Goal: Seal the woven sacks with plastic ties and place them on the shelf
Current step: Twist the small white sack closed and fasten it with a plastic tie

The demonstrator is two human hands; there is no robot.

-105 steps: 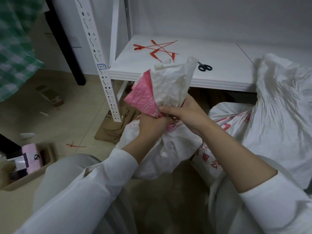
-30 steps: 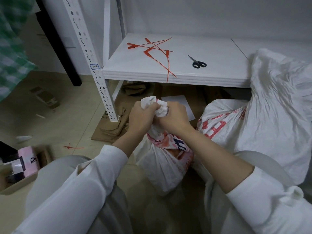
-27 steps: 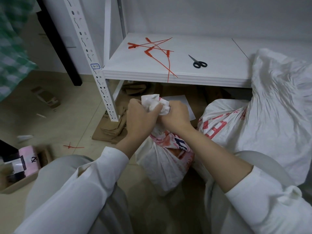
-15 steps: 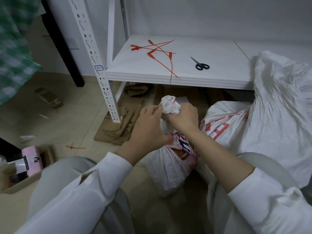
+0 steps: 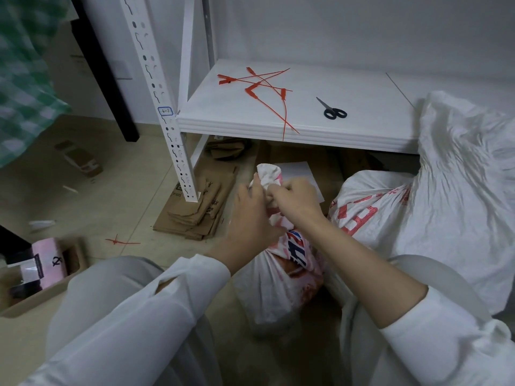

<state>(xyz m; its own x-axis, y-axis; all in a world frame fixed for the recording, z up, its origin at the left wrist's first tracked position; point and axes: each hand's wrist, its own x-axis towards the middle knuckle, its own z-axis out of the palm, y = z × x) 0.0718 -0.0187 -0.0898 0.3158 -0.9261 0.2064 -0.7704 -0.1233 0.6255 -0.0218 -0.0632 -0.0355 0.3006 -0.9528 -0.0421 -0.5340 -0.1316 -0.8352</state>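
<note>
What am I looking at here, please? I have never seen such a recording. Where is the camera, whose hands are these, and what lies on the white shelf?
There is no machine here: a person works with bare hands. The single picture comes from a camera worn on the head, looking forward and down, so you see the person's own arms. The right hand grips the bunched neck of a small woven sack that stands on the floor. The left hand touches the same neck, though its grip is unclear. On the white shelf lie several red plastic ties and black scissors. More white sacks are at the right.
</note>
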